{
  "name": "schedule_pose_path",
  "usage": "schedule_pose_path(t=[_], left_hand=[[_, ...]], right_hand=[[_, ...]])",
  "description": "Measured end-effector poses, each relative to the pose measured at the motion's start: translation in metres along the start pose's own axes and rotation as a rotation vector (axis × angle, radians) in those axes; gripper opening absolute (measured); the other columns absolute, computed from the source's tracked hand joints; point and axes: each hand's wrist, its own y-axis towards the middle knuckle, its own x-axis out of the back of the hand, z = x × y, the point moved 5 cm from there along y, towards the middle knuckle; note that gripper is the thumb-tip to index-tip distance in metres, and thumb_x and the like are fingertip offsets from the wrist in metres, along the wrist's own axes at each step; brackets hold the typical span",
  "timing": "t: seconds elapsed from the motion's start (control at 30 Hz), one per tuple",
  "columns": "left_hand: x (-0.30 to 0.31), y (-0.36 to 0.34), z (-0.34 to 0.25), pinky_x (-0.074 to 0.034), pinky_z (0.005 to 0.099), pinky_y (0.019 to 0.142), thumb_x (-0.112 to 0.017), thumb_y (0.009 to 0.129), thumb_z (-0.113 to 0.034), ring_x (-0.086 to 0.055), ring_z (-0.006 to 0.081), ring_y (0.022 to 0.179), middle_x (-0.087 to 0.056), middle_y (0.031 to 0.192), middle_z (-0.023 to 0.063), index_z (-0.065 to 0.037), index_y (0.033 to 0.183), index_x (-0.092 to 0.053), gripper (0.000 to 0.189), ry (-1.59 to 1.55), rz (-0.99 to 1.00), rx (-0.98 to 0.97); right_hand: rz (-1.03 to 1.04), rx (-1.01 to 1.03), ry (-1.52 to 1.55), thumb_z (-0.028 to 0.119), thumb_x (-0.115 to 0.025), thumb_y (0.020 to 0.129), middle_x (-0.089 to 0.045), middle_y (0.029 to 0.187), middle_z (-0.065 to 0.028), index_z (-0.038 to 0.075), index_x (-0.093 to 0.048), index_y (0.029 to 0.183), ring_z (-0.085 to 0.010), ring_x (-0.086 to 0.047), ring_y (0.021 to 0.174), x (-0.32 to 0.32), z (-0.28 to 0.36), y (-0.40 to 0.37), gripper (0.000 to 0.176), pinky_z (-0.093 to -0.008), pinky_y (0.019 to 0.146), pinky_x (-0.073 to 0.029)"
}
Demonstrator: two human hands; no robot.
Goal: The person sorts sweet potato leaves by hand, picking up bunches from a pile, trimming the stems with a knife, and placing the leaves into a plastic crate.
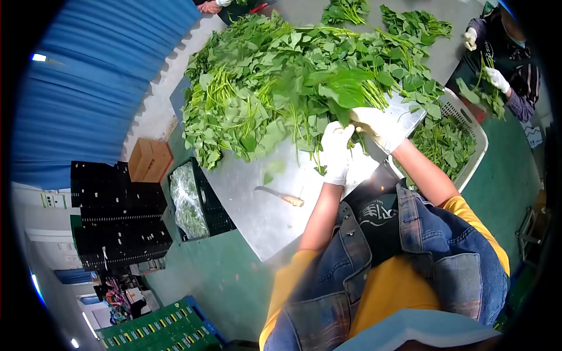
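Both my hands wear white gloves and meet at the front edge of a heap of leafy green stems (263, 76) on the metal table (240, 193). My left hand (336, 149) has its fingers closed around a few leafy stems (345, 90), whose broad leaves stick up above the gloves. On the same stems, from the right side, my right hand (377, 128) is closed, its fingertips touching the left glove. The exact grip is partly hidden by the gloves. Left of my hands lies a sickle-like knife (284, 197) with a wooden handle, flat on the table and untouched.
A white plastic basket (480, 143) of greens stands to my right. Beyond it a co-worker (515, 64) in white gloves holds stems. At left are a dark crate (213, 205) with bagged greens, a cardboard box (150, 159) and stacked black crates (117, 205).
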Motion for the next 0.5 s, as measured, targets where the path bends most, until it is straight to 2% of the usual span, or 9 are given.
schedule_pose_path(t=[0.1, 0.13, 0.23, 0.27, 0.33, 0.37, 0.43, 0.47, 0.5], left_hand=[[0.001, 0.006, 0.006, -0.035, 0.0174, 0.053, -0.065, 0.080, -0.004, -0.045, 0.0019, 0.060, -0.055, 0.073, -0.0036, -0.002, 0.090, -0.061, 0.012, -0.090, -0.012, 0.145], [-0.016, -0.013, -0.054, -0.034, 0.0174, 0.052, -0.065, 0.080, -0.005, -0.045, 0.0008, 0.060, -0.057, 0.074, -0.0033, -0.001, 0.091, -0.062, 0.012, 0.317, -0.068, 0.118], [-0.006, 0.000, -0.034, -0.036, 0.0173, 0.053, -0.065, 0.080, -0.004, -0.047, 0.0008, 0.062, -0.059, 0.076, -0.0017, -0.001, 0.091, -0.062, 0.012, 0.163, -0.066, 0.118], [-0.006, -0.001, -0.031, -0.037, 0.0170, 0.055, -0.066, 0.078, -0.003, -0.049, 0.0014, 0.065, -0.059, 0.077, -0.0010, -0.001, 0.091, -0.062, 0.013, 0.183, -0.024, 0.001], [-0.004, 0.007, 0.006, -0.038, 0.0172, 0.056, -0.066, 0.078, -0.002, -0.050, 0.0022, 0.066, -0.059, 0.078, -0.0011, -0.001, 0.091, -0.061, 0.014, 0.086, 0.033, 0.044], [-0.007, 0.009, 0.025, -0.039, 0.0173, 0.058, -0.066, 0.078, -0.001, -0.050, 0.0029, 0.066, -0.059, 0.079, -0.0012, -0.001, 0.091, -0.061, 0.014, -0.011, 0.091, 0.082], [-0.015, 0.005, 0.024, -0.040, 0.0176, 0.059, -0.066, 0.077, 0.000, -0.051, 0.0039, 0.067, -0.059, 0.080, -0.0009, -0.001, 0.090, -0.061, 0.014, 0.019, 0.098, 0.016], [-0.017, 0.004, 0.025, -0.041, 0.0177, 0.059, -0.066, 0.077, 0.000, -0.051, 0.0043, 0.067, -0.059, 0.081, -0.0006, -0.002, 0.089, -0.061, 0.013, -0.013, 0.111, 0.031], [-0.021, 0.002, 0.018, -0.041, 0.0178, 0.060, -0.066, 0.077, 0.000, -0.051, 0.0047, 0.067, -0.059, 0.081, -0.0003, -0.002, 0.089, -0.061, 0.013, -0.046, 0.122, 0.044]], right_hand=[[-0.079, -0.041, 0.083, 0.022, -0.058, 0.086, -0.064, 0.098, -0.0011, 0.005, -0.062, 0.105, -0.0078, -0.055, 0.082, -0.002, 0.000, -0.004, 0.026, -0.0235, 0.071, -0.040], [-0.065, -0.001, 0.100, 0.024, -0.058, 0.086, -0.064, 0.100, -0.0006, 0.006, -0.063, 0.105, -0.0079, -0.055, 0.087, -0.009, 0.008, -0.010, 0.026, -0.0229, 0.072, -0.038], [-0.020, 0.076, 0.048, 0.025, -0.057, 0.087, -0.062, 0.108, -0.0019, 0.006, -0.062, 0.107, -0.0093, -0.055, 0.096, -0.006, 0.017, -0.016, 0.028, -0.0229, 0.076, -0.039], [-0.020, 0.072, 0.048, 0.025, -0.057, 0.087, -0.062, 0.108, -0.0019, 0.006, -0.062, 0.107, -0.0093, -0.055, 0.096, -0.006, 0.016, -0.015, 0.028, -0.0229, 0.076, -0.039], [-0.105, -0.021, -0.081, 0.023, -0.058, 0.087, -0.061, 0.110, -0.0045, 0.003, -0.061, 0.107, -0.0099, -0.055, 0.096, -0.005, 0.014, -0.012, 0.028, -0.0239, 0.078, -0.041], [-0.095, -0.020, -0.033, 0.021, -0.059, 0.087, -0.063, 0.103, -0.0063, 0.001, -0.062, 0.101, -0.0094, -0.056, 0.092, -0.005, 0.009, -0.008, 0.025, -0.0237, 0.077, -0.043], [-0.072, -0.100, -0.081, 0.019, -0.060, 0.087, -0.064, 0.092, -0.0049, 0.001, -0.063, 0.094, -0.0090, -0.058, 0.085, -0.001, -0.002, 0.003, 0.020, -0.0232, 0.075, -0.044], [-0.077, -0.101, -0.078, 0.019, -0.060, 0.087, -0.064, 0.092, -0.0049, 0.001, -0.063, 0.094, -0.0090, -0.058, 0.085, 0.001, -0.005, 0.003, 0.020, -0.0232, 0.075, -0.044], [-0.094, -0.084, 0.031, 0.019, -0.060, 0.086, -0.064, 0.087, -0.0031, 0.002, -0.063, 0.092, -0.0086, -0.058, 0.082, 0.004, -0.006, 0.003, 0.019, -0.0222, 0.073, -0.044]])
